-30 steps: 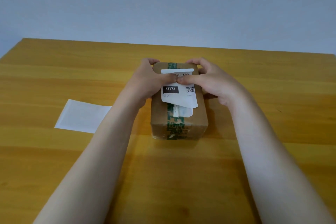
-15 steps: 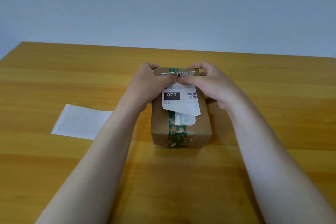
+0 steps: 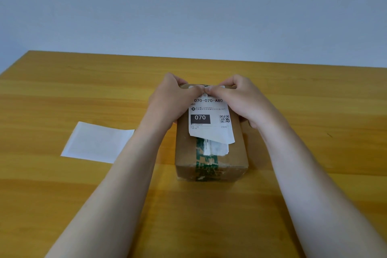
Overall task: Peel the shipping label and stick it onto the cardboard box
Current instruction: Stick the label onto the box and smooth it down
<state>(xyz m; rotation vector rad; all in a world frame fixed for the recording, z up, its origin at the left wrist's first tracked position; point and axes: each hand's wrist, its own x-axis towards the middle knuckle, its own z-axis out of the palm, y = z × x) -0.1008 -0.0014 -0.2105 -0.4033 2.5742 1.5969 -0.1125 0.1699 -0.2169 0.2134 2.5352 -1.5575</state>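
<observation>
A brown cardboard box [image 3: 237,153] with green printed tape stands on the table in the middle of the head view. The white shipping label [image 3: 210,132], marked 070, lies on the box top; its near edge is lifted and crooked over an older torn white patch. My left hand [image 3: 169,100] and my right hand [image 3: 245,100] grip the box's far end. Their fingers curl over the far edge. Both thumbs meet tip to tip and press on the label's far strip.
A blank white backing sheet [image 3: 98,142] lies flat on the yellow wooden table [image 3: 314,111], left of my left forearm. The table's far edge meets a plain grey wall.
Both thumbs slid along the label from its middle to its far edge, uncovering the 070-070-A80 print. The box and the backing sheet stayed put.
</observation>
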